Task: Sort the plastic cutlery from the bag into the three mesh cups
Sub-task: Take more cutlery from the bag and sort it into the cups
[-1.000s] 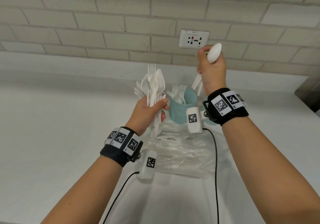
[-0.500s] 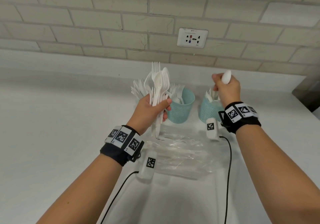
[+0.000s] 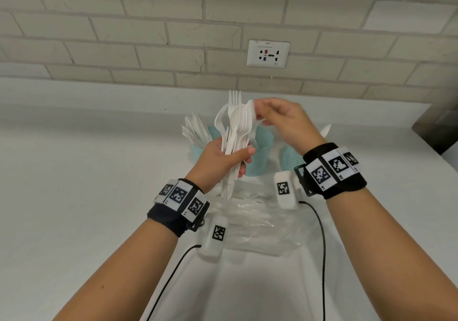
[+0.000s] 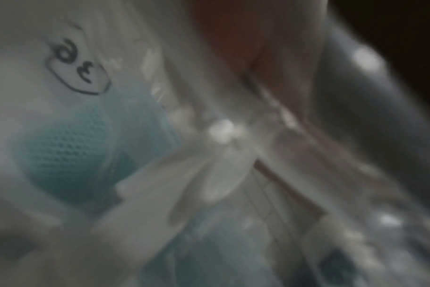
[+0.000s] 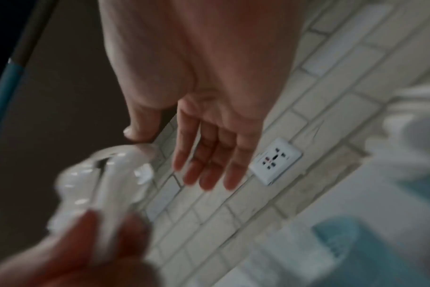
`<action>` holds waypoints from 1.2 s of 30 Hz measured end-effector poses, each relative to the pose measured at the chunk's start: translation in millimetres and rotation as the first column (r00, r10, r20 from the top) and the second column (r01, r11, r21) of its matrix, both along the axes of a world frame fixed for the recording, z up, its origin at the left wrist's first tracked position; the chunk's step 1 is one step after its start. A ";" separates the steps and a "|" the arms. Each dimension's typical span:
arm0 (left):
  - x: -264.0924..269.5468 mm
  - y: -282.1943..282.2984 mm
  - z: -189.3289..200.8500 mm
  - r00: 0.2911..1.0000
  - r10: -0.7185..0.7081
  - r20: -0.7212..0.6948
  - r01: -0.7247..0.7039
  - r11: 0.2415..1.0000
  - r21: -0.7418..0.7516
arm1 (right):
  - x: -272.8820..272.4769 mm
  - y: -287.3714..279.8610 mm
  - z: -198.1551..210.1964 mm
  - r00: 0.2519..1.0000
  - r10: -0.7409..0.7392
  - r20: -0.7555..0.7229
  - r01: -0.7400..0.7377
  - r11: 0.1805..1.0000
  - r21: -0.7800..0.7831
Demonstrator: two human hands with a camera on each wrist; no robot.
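My left hand (image 3: 223,159) grips a bundle of white plastic forks and spoons (image 3: 235,132) upright above the cups. My right hand (image 3: 275,119) reaches over to the bundle's top; in the right wrist view its fingers (image 5: 209,169) are straight and the thumb touches the cutlery tips (image 5: 106,182), with nothing held. Three teal mesh cups stand behind: the left cup (image 3: 197,148) holds knives, the middle cup (image 3: 262,154) is partly hidden by the bundle, and the right cup (image 3: 290,158) sits behind my right wrist with a spoon (image 3: 326,129) sticking out. The left wrist view is blurred.
A clear plastic bag (image 3: 252,224) with more cutlery lies on the white counter (image 3: 86,196) below my hands. A brick wall with a socket (image 3: 268,54) rises behind the cups. A dark object (image 3: 438,132) sits at the counter's right end. Cables trail from both wristbands.
My right hand lowered a spoon toward the right cup, let it go, and has swung left to the top of the bundle. My left hand has stayed in place.
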State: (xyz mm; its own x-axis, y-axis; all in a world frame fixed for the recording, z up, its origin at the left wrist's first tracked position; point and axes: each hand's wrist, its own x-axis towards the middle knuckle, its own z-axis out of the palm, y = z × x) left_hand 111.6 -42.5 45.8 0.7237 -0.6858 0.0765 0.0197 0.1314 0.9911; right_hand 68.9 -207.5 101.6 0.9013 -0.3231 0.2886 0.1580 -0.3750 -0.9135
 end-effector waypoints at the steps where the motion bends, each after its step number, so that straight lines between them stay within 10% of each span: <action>1: -0.6 -1.0 0.2 1.000 -0.003 0.004 0.003 1.000 -0.002 | 0.4 8.9 0.6 0.997 0.064 -0.049 -0.063 0.998 0.021; 15: -0.8 -2.7 -3.4 0.992 0.114 0.055 -0.117 0.992 0.056 | -5.2 32.1 -0.5 0.998 -0.004 -0.057 0.018 0.970 0.243; 19: 2.0 -3.6 -4.1 0.975 0.220 0.030 -0.221 0.974 0.041 | -6.6 33.7 -5.2 0.973 -0.214 -0.091 0.222 0.970 0.098; 24: 2.5 -5.9 -5.0 0.975 0.220 0.020 -0.221 0.973 0.058 | -7.4 44.4 -14.9 0.970 -0.086 -0.229 0.052 0.987 -0.149; 33: 5.5 2.6 -16.6 0.986 0.165 0.018 -0.166 0.978 0.127 | -13.8 35.3 19.8 0.934 -0.278 0.224 0.224 0.945 0.240; 36: 4.3 -1.8 -14.8 0.982 0.174 0.070 -0.182 0.973 0.139 | -13.8 45.1 20.5 0.966 -0.164 0.198 0.148 0.984 0.095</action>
State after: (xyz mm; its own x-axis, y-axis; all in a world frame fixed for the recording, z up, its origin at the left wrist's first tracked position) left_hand 115.8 -44.2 31.0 0.8323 -0.5534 0.0308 -0.0480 -0.0166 0.9987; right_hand 55.1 -162.4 122.1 0.7625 -0.4842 0.4292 0.2894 -0.3380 -0.8955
